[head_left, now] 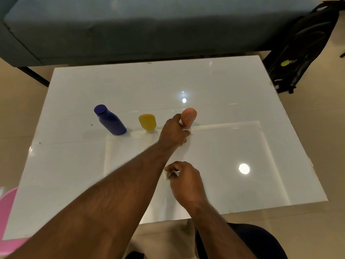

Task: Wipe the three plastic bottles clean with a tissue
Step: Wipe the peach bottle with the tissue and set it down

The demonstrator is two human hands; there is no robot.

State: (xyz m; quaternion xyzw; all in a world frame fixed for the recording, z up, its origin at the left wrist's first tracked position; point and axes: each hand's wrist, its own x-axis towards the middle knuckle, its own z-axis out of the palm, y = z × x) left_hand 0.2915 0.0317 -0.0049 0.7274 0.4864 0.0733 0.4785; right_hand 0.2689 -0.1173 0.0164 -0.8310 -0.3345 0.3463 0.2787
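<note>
White glossy table [205, 81] under ceiling-light glare, grey sofa [130, 25] along the 12 o'clock edge, beige floor all round. Pink stool [7, 212] off the 8 o'clock corner. At about 10 o'clock from the table's middle, blue bottle [111, 121], upright though leaning in the wide lens, cap on. Just right of it, well apart, yellow bottle [147, 122], standing on its pale cap. Further right again, at roughly 12 o'clock from the middle, orange bottle [189, 116], also narrow end down, pale crossed lines on its side. All three in one row across the table. Left hand [173, 132] stretched forward across the body, fingers curled round the lower part of orange bottle, gripping it at the 7 o'clock side; base of that bottle hidden by the hand, so cannot tell whether touching the table. Right hand [183, 181] nearer the body, at 6 o'clock from the left hand, knuckles up, fingers bunched and pinching tissue [170, 173], only a small white crumple showing at the fingertips. At the 2 o'clock corner, black backpack [302, 49] on the floor against the sofa end.
</note>
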